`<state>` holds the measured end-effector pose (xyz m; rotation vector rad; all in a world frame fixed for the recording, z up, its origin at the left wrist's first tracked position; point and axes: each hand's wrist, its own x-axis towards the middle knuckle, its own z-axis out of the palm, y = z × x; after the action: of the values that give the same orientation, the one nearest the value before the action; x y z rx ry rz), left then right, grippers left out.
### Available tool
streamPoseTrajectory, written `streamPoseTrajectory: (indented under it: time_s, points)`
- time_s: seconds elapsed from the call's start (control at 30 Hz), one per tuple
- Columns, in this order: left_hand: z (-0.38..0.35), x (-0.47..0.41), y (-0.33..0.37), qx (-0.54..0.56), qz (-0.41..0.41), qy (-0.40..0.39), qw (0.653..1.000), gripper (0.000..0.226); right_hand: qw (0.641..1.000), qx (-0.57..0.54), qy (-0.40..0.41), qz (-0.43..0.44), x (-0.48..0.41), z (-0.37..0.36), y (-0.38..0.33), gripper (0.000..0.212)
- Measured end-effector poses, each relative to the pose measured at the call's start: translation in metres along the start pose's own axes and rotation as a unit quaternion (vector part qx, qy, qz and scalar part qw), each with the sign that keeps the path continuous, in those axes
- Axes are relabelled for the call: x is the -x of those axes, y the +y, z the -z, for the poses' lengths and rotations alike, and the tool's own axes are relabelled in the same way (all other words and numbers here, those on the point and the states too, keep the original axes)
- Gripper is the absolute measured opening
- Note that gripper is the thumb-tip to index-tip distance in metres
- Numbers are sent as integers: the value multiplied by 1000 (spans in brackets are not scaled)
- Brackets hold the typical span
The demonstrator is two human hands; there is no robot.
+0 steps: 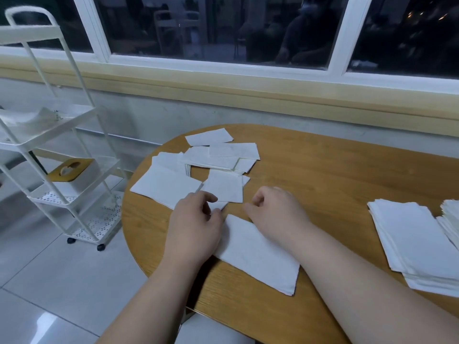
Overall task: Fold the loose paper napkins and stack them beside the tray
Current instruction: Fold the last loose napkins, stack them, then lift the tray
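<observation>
Head view: the napkin (258,254) in work is a long folded strip lying flat on the table (335,175) near the front edge, between both wrists. Loose napkins (216,157) are scattered just beyond the hands, some overlapping. The finished stack (417,244) sits well apart at right, with a second pile cut off by the frame edge. No tray in view. Handling, as I judge it: thin tissue, near weightless, limp, tears and creases easily, slides on the wood. Pinch at corners or an edge, hold one end down flat, and crease with light pressure only. Left hand (196,219) is knuckles up with its heel on the strip's left end; thumb and forefinger curl close together over a corner of white paper, and I can't tell whether they actually pinch it or which sheet it belongs to. Right hand (275,212) is knuckles up at the strip's far edge with fingers curled under. The palm side is hidden, so its grip can't be told either. Both forearms come in low over the near edge.
</observation>
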<state>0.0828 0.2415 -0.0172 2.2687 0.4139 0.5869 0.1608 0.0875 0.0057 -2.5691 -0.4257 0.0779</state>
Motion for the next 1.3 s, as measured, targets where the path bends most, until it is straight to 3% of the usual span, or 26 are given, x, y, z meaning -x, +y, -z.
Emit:
streamPoseTrajectory:
  time_s: [0.13, 0.3, 0.5, 0.77, 0.97, 1.17, 1.3]
  points:
    - [-1, -3, -4, 2, 5, 12, 1000, 19, 996, 80, -6, -29, -39, -18, -19, 44]
    - [-1, -4, -5, 11, 1, 18, 1000, 19, 992, 114, -12, -48, -57, -30, -29, 22]
    - [1, -2, -5, 15, -3, 12, 1000, 19, 992, -90, 23, -90, -42, -10, -20, 13]
    - [2, 0, -3, 13, -13, -7, 1000, 16, 915, -369, 102, -124, 20, 32, 11, 7]
    - [2, 5, 0, 28, -64, -42, 997, 10, 897, -433, 50, -74, 70, 53, 26, 22]
    - [8, 9, 1, 93, -97, -110, 985, 32, 857, -510, -62, 34, 87, 60, 9, 25]
    - [15, 13, 3, 164, -88, -149, 971, 36, 846, -527, -77, 26, 87, 56, 12, 25]
